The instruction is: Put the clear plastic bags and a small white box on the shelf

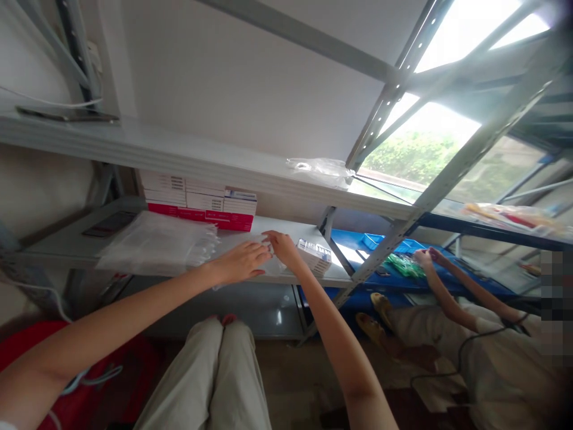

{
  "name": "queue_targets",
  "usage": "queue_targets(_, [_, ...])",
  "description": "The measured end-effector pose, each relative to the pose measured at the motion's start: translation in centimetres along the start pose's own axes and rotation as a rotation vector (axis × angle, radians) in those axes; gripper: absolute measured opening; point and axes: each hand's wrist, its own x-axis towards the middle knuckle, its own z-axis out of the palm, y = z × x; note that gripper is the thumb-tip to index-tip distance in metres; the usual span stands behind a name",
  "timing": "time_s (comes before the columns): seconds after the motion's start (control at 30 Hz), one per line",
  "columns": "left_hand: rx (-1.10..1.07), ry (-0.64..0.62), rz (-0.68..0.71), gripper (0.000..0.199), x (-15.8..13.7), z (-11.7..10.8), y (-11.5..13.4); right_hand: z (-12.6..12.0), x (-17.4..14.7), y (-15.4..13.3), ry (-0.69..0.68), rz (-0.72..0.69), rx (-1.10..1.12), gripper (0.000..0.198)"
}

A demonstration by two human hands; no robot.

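Grey metal shelving rack (188, 156) across frame centre, white wall (233, 77) behind, bright daylight window (430, 143) upper right w/ greenery.

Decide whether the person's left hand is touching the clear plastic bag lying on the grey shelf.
Touching. The head view shows the left hand resting flat on the clear plastic bag, no gap visible, on the grey shelf.

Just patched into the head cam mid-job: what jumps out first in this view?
Both hands meet at the middle of the grey shelf: the left hand lies flat on a clear plastic bag and the right hand pinches at it, beside a small tray of parts. Behind them stands a stack of red and white boxes. At right, another person's hands work over a blue surface.
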Motion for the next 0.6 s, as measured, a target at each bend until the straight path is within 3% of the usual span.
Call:
queue_targets(0.13, [0.077, -0.113, -0.107, 0.042, 0.0, 2.5, -0.5, -0.4, -0.2, 1.6, -0.005, 0.071, 0.011, 0.036])
queue_targets(0.27, [0.073, -0.134, -0.104, 0.045, -0.5, 2.7, -2.3, -0.7, -0.6, 3.2, -0.001, 0.108, -0.113, 0.041])
queue_targets(0.37, [-0.098, -0.078, -0.079, 0.046, -0.7, 1.6, -2.7, -1.1, -0.7, 4.3, 0.007, 0.167, -0.189, 0.044])
queue_targets(0.5, [-0.441, 0.091, -0.285, 0.038, -1.6, 0.1, -3.5, -1.4, -0.8, 5.7, 0.053, 0.232, -0.247, 0.039])
queue_targets(0.6, [-0.673, 0.132, -0.365, 0.038, -2.8, -0.8, -4.8, -1.6, -0.8, 6.2, 0.072, 0.278, -0.254, 0.037])
